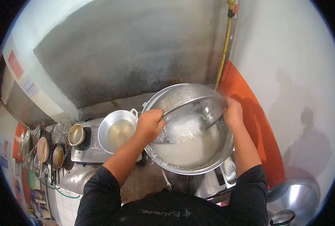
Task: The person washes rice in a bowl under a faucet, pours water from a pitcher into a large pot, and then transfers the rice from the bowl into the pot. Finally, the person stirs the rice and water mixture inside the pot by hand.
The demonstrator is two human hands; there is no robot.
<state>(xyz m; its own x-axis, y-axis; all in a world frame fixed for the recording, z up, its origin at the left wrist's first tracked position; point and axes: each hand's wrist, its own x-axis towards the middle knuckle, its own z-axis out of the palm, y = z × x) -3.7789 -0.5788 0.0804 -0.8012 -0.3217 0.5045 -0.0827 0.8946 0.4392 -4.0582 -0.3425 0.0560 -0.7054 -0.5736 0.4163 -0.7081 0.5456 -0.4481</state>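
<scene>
My left hand [150, 124] and my right hand [233, 113] are both closed on opposite sides of the rim of a shiny metal bowl [193, 100]. I hold the bowl tilted over a large metal pot [197, 172], with part of the bowl inside the pot's mouth. Wet white contents [188, 128], apparently rice with water, lie in the bowl's lower part. Below is cloudy white liquid [180, 152] in the pot. White grains cling to the pot's front left rim. Motion blurs the bowl's right side and the right fingertips.
Left of the large pot, a white two-handled pan [116, 132] with pale liquid sits on a silver stove [99, 153]. A small pot [76, 135] stands further left, near several hanging pans. A slotted utensil [230, 171] lies right. A large metal lid [293, 199] is at lower right.
</scene>
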